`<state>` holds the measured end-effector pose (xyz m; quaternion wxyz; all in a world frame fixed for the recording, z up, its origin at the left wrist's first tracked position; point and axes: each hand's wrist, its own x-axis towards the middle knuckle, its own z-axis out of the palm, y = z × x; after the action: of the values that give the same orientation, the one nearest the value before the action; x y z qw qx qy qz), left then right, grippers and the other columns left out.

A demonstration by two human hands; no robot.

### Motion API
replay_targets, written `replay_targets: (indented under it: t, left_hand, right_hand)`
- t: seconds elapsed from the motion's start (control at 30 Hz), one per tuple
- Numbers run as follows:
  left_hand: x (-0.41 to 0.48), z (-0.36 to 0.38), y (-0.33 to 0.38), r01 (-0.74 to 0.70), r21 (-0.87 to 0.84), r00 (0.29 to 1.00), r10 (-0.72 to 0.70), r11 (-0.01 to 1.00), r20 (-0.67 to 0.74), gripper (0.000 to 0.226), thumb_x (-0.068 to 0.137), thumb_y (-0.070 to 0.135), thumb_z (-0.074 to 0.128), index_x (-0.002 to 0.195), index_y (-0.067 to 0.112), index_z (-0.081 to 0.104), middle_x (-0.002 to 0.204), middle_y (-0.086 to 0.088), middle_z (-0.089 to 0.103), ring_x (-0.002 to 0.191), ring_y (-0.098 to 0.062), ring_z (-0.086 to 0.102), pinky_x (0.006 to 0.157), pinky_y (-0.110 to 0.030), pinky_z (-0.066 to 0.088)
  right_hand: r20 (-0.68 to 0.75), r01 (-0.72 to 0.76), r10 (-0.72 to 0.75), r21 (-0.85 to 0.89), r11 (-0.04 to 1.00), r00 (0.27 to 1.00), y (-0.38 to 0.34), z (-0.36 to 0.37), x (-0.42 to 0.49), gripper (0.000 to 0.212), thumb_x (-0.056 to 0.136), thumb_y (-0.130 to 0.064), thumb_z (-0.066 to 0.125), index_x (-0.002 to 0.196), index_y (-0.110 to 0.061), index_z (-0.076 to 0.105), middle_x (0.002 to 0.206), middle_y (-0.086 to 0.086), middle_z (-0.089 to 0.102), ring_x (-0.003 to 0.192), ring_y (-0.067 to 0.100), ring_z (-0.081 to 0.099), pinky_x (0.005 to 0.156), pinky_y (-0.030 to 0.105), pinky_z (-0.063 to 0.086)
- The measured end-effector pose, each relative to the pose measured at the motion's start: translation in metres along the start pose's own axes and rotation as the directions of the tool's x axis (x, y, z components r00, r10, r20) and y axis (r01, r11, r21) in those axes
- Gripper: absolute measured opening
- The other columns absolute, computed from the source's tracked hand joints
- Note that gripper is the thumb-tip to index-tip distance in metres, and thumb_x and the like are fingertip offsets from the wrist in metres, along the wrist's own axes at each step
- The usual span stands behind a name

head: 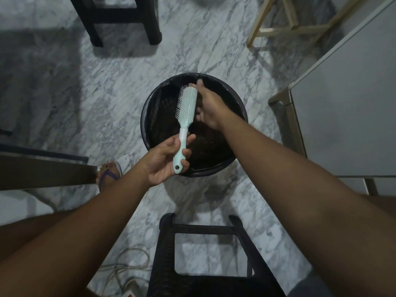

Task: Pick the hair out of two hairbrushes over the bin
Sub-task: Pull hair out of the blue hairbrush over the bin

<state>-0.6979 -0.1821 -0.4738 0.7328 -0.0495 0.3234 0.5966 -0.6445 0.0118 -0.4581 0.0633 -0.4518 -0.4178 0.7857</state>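
Your left hand (161, 160) grips the mint hairbrush (188, 105) by its handle, over the black bin (146, 116). Your right hand (211, 106) lies against the brush head. I cannot tell whether its fingers pinch anything.

A grey-veined marble floor (64, 93) is seen. A black lined bin (144, 116) is set at its middle. A black stool (120, 13) and a pale wooden frame (276, 28) are stood at the far side, another dark stool (205, 227) near. Cables (126, 266) are laid near left, and a sandalled foot (109, 172) is planted left of the bin.
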Motion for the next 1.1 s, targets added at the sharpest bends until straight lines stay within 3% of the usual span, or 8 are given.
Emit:
replay_targets:
  t: [0.1, 0.2, 0.5, 0.63, 0.77, 0.87, 1.0, 1.1]
  left_hand:
    - [0.0, 0.004, 0.0, 0.011, -0.006, 1.0, -0.011, 1.0, 0.014, 0.043, 0.099, 0.013, 0.046, 0.142, 0.012, 0.041, 0.123, -0.001, 0.064, 0.077, -0.01, 0.056, 0.06, -0.026, 0.05]
    - [-0.001, 0.005, -0.001, 0.017, 0.011, 1.0, -0.017, 1.0, -0.005, 0.038, 0.098, 0.012, 0.046, 0.136, 0.011, 0.046, 0.122, -0.003, 0.065, 0.076, -0.011, 0.057, 0.058, -0.026, 0.05]
    - [0.0, -0.001, -0.007, 0.006, 0.018, 0.998, -0.004, 1.0, -0.064, 0.046, 0.097, 0.012, 0.049, 0.143, 0.01, 0.043, 0.126, -0.006, 0.064, 0.075, -0.013, 0.056, 0.057, -0.026, 0.05]
    - [0.0, -0.003, -0.008, -0.017, -0.016, 0.996, 0.016, 1.0, -0.083, 0.043, 0.098, 0.013, 0.047, 0.141, 0.011, 0.044, 0.126, -0.004, 0.064, 0.074, -0.012, 0.056, 0.057, -0.025, 0.049]
    - [0.001, -0.004, -0.003, -0.057, -0.043, 0.995, 0.053, 0.997, -0.084, 0.045, 0.099, 0.013, 0.047, 0.144, 0.012, 0.043, 0.128, -0.001, 0.063, 0.076, -0.01, 0.057, 0.06, -0.025, 0.051]
    - [0.002, -0.002, -0.001, -0.063, -0.034, 0.992, 0.059, 0.997, -0.113, 0.046, 0.097, 0.015, 0.051, 0.143, 0.012, 0.044, 0.127, -0.002, 0.064, 0.076, -0.01, 0.057, 0.059, -0.025, 0.051]
    - [0.005, 0.005, -0.006, -0.055, -0.017, 0.984, 0.051, 0.998, -0.171, 0.04, 0.095, 0.013, 0.054, 0.135, 0.011, 0.051, 0.123, -0.003, 0.066, 0.075, -0.011, 0.057, 0.058, -0.024, 0.049]
    - [0.009, 0.011, -0.012, -0.05, 0.009, 0.979, 0.051, 0.999, -0.195, 0.027, 0.098, 0.012, 0.052, 0.125, 0.012, 0.055, 0.121, -0.004, 0.063, 0.075, -0.012, 0.057, 0.058, -0.025, 0.049]
  right_hand:
    - [-0.146, 0.144, -0.167, -0.156, 0.977, 0.975, -0.002, 0.001, 0.007, 0.048, 0.097, -0.053, 0.052, 0.085, -0.01, 0.069, 0.084, 0.011, 0.073, 0.079, 0.026, 0.067, 0.075, 0.037, 0.052]
    - [-0.264, 0.172, -0.34, -0.504, 0.847, 0.903, 0.004, -0.011, 0.009, 0.063, 0.095, -0.059, 0.049, 0.05, -0.015, 0.047, 0.051, 0.002, 0.054, 0.044, 0.013, 0.054, 0.052, 0.023, 0.041]
    - [-0.288, 0.086, -0.483, -0.784, 0.615, 0.827, 0.025, -0.026, 0.008, 0.076, 0.098, -0.064, 0.032, 0.049, -0.01, 0.054, 0.052, 0.002, 0.059, 0.058, 0.021, 0.062, 0.061, 0.033, 0.048]
    - [-0.274, 0.07, -0.453, -0.79, 0.609, 0.848, 0.041, -0.029, 0.014, 0.073, 0.1, -0.059, 0.033, 0.066, -0.006, 0.07, 0.07, 0.009, 0.071, 0.071, 0.027, 0.068, 0.073, 0.036, 0.054]
    - [-0.263, -0.135, -0.186, -0.848, 0.513, 0.947, 0.055, -0.042, 0.023, 0.037, 0.098, -0.036, 0.055, 0.101, -0.004, 0.073, 0.107, 0.016, 0.072, 0.103, 0.032, 0.067, 0.086, 0.033, 0.049]
    - [-0.237, -0.032, -0.257, -0.791, 0.611, 0.937, 0.047, -0.037, 0.011, 0.028, 0.097, -0.026, 0.059, 0.118, -0.01, 0.067, 0.119, 0.011, 0.069, 0.114, 0.026, 0.063, 0.097, 0.03, 0.046]
    - [-0.166, 0.236, -0.457, -0.677, 0.697, 0.874, 0.018, -0.01, -0.008, 0.074, 0.082, -0.064, 0.064, 0.14, -0.021, 0.046, 0.135, 0.009, 0.055, 0.123, 0.02, 0.056, 0.107, 0.037, 0.045]
    - [0.049, 0.224, -0.334, -0.829, 0.512, 0.941, 0.005, 0.005, -0.016, 0.116, 0.057, -0.074, 0.077, 0.15, -0.029, 0.024, 0.15, 0.014, 0.029, 0.139, 0.029, 0.036, 0.113, 0.044, 0.037]
